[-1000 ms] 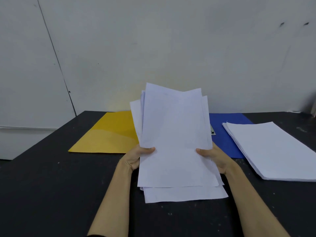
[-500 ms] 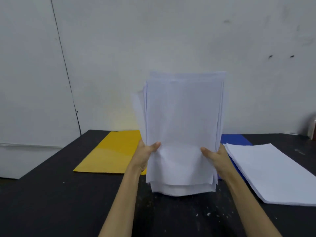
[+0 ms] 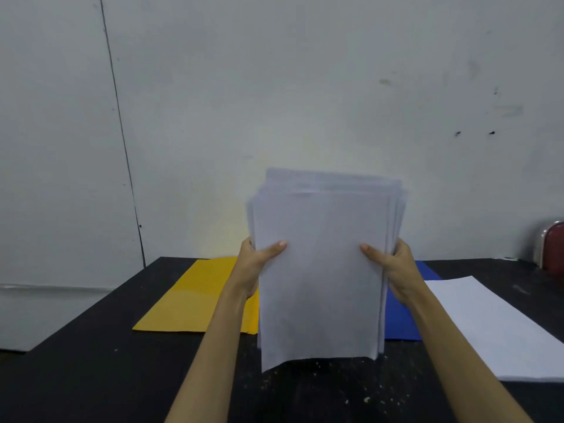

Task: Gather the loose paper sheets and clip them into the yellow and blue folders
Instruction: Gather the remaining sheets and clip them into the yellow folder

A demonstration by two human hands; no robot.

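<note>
While both hands clasp it, paper bundle stands upright, uneven-edged.

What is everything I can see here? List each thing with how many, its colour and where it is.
Bundle of paper sheets: one, white, held upright over the table's middle.
Flat stack of paper: one, white, lying on the table at right.
Yellow card folder: one, flat, left of the bundle.
Blue card folder: one, flat, mostly hidden behind the bundle.
Table: one, black, speckled.
Red and silver object: one, far right edge, unclear.
Wall: grey-white, behind.
Left hand, right hand: gripping the bundle's sides.
</note>
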